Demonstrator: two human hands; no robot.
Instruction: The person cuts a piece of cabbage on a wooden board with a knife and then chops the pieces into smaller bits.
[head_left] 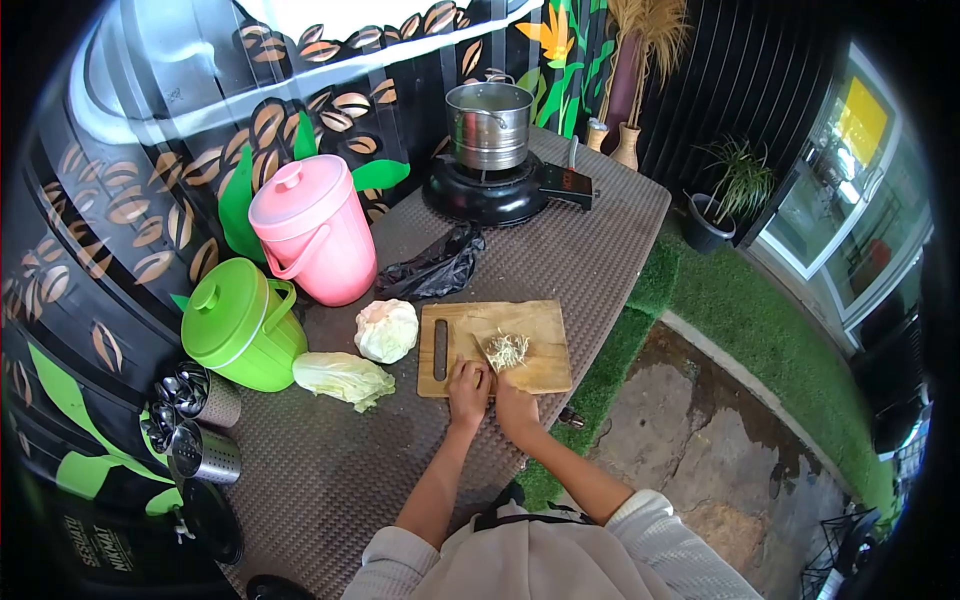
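Note:
A wooden cutting board (440,388) with a slot handle lies on the brown woven-pattern table (340,470). On its right half sits a small pile of thin pale shreds (508,349). My right hand (515,402) is closed at the board's near edge, just below the pile, round what looks like a knife handle. A narrow knife blade (481,347) shows beside the shreds. Left of it, my left hand (469,385) rests on the board with its fingers bent together; whatever they press on is hidden. A round pale cabbage (387,331) and a longer leafy one (344,379) lie left of the board.
A steel pot (489,125) stands on a black gas stove (487,196) at the back. A crumpled black plastic bag (437,264) lies before it. Pink (318,235) and green (245,330) lidded containers and a metal utensil holder (205,453) stand along the left.

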